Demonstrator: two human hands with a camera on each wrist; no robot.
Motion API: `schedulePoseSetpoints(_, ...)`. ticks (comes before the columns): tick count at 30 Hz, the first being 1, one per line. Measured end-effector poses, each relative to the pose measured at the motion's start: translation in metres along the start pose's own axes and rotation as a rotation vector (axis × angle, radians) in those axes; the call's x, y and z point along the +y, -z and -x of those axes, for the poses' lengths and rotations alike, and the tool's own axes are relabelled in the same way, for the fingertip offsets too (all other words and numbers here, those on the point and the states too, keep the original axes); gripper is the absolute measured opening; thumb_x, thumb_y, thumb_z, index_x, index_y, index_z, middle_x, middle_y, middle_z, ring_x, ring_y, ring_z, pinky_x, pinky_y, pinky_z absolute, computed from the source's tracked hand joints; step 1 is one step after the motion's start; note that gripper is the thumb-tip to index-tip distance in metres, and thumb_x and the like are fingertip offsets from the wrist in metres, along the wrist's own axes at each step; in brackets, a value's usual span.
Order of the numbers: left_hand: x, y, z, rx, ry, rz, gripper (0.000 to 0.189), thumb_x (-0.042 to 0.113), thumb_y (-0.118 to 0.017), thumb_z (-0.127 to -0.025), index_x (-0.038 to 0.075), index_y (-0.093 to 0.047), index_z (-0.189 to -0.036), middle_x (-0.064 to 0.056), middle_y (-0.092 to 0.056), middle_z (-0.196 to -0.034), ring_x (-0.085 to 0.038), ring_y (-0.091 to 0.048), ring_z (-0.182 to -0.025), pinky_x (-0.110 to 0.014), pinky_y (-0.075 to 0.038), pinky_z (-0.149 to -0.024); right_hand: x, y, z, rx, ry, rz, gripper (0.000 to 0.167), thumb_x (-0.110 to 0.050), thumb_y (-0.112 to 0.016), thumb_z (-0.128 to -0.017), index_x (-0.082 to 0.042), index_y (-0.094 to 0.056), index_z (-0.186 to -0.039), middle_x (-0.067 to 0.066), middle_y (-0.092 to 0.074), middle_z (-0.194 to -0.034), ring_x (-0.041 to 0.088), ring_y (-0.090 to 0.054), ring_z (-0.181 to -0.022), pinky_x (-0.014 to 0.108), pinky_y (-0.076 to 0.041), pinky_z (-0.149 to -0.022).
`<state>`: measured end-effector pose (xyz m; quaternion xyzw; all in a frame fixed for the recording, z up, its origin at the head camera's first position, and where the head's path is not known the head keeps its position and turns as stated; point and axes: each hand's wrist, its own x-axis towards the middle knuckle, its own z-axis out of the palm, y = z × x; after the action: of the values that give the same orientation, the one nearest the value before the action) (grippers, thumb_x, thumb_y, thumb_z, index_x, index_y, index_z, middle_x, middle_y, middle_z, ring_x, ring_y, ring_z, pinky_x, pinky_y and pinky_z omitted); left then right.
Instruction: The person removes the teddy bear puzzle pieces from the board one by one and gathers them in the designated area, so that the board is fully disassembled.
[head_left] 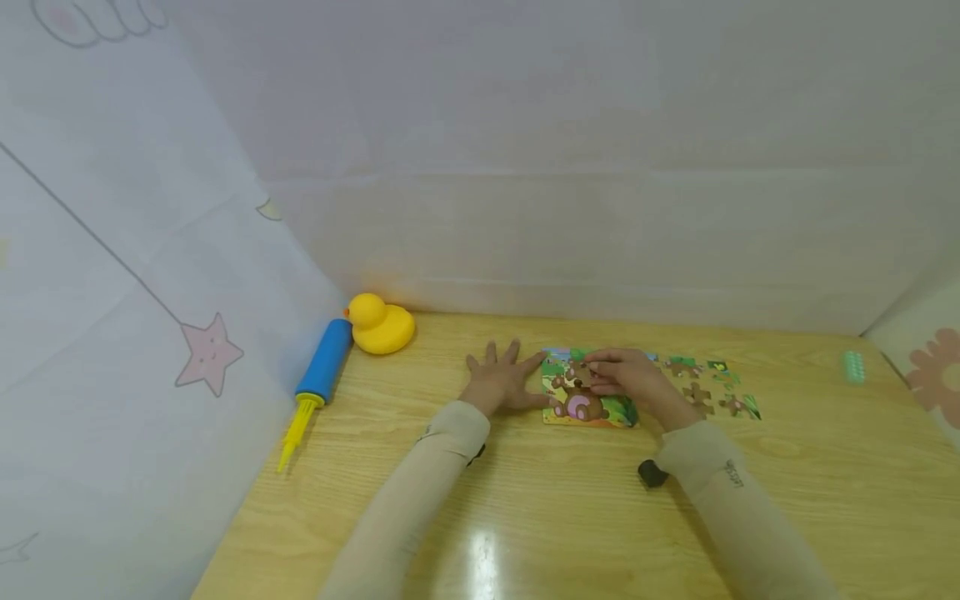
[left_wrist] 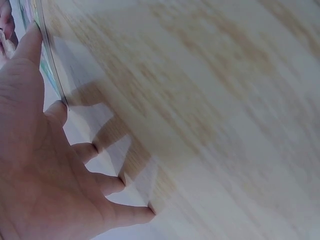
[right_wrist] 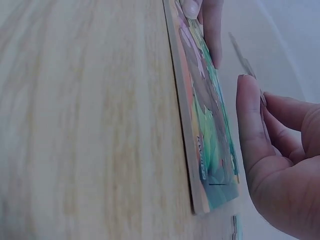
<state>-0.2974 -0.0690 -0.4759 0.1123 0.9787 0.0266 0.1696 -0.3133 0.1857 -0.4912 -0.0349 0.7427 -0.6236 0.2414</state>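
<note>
A puzzle board (head_left: 588, 423) with a brown bear picture lies on the table. My left hand (head_left: 498, 385) has its fingers spread on the wood, thumb and index finger at the board's left edge; the left wrist view shows the thumb (left_wrist: 31, 45) against that edge. Above the board, my right hand (head_left: 636, 379) pinches a thin puzzle piece (right_wrist: 242, 56) between thumb and fingers. In the right wrist view this piece is seen edge-on, raised off the board, its picture hidden. Several loose puzzle pieces (head_left: 697, 398) lie to the right of the board.
A yellow rubber duck (head_left: 384, 329) and a blue and yellow hand pump (head_left: 326, 362) lie at the table's left side. A small green studded block (head_left: 853, 367) sits near the right edge. Pale cloth walls (head_left: 495, 233) rise behind and at both sides.
</note>
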Motion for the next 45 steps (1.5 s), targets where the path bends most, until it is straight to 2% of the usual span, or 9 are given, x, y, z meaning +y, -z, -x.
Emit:
schedulePoseSetpoints(6,0.000,0.001,0.002,0.003,-0.001,0.016,0.094,0.088,-0.050,-0.081,0.051,-0.012,-0.159,-0.005,-0.006,-0.173,-0.048,-0.004,-0.156,-0.081,-0.013,-0.113,0.001,0.006,0.003,-0.023,-0.011,-0.037,0.046,-0.016,-0.052,-0.107,0.004,-0.047,-0.148,0.002,-0.066,-0.108,0.009,-0.071,-0.086,0.027,-0.061,-0.084)
schedulePoseSetpoints(16,0.000,0.001,0.002,-0.002,-0.006,0.015,0.094,0.087,-0.049,-0.082,0.051,-0.011,-0.160,-0.005,-0.004,-0.173,-0.048,-0.002,-0.156,-0.082,-0.011,-0.113,0.000,0.020,0.013,-0.073,0.005,-0.085,0.055,-0.016,-0.055,-0.106,0.006,-0.038,-0.153,0.000,-0.067,-0.117,0.007,-0.072,-0.094,0.026,-0.060,-0.089)
schedulePoseSetpoints(23,-0.001,0.000,0.000,0.002,-0.012,0.021,0.094,0.086,-0.050,-0.082,0.051,-0.011,-0.160,-0.006,-0.005,-0.173,-0.049,-0.003,-0.156,-0.082,-0.011,-0.113,0.003,0.037,0.020,-0.054,-0.008,-0.119,0.058,-0.017,-0.057,-0.105,0.005,-0.036,-0.154,-0.008,-0.069,-0.109,0.006,-0.072,-0.094,0.026,-0.060,-0.088)
schedulePoseSetpoints(32,0.000,0.000,-0.001,-0.018,0.004,0.004,0.094,0.087,-0.049,-0.082,0.053,-0.009,-0.159,-0.003,-0.003,-0.173,-0.049,-0.002,-0.156,-0.081,-0.011,-0.113,0.008,0.056,0.034,-0.016,0.010,-0.116,0.059,-0.018,-0.056,-0.106,0.006,-0.034,-0.155,-0.017,-0.069,-0.111,0.006,-0.072,-0.099,0.032,-0.058,-0.094)
schedulePoseSetpoints(38,-0.001,0.000,-0.001,-0.012,0.000,0.009,0.092,0.085,-0.051,-0.083,0.053,-0.010,-0.159,-0.004,-0.004,-0.173,-0.048,-0.003,-0.157,-0.081,-0.012,-0.113,0.013,0.070,0.044,0.008,0.023,-0.105,0.055,-0.018,-0.054,-0.106,0.006,-0.037,-0.153,-0.016,-0.070,-0.110,0.006,-0.072,-0.101,0.028,-0.058,-0.093)
schedulePoseSetpoints(45,-0.001,0.000,0.000,-0.011,-0.003,0.018,0.092,0.085,-0.051,-0.083,0.052,-0.011,-0.159,-0.004,-0.004,-0.173,-0.050,-0.003,-0.156,-0.082,-0.011,-0.112,0.016,0.084,0.054,0.001,0.016,-0.118,0.059,-0.018,-0.055,-0.106,0.008,-0.032,-0.154,-0.013,-0.069,-0.112,0.006,-0.072,-0.101,0.025,-0.058,-0.092)
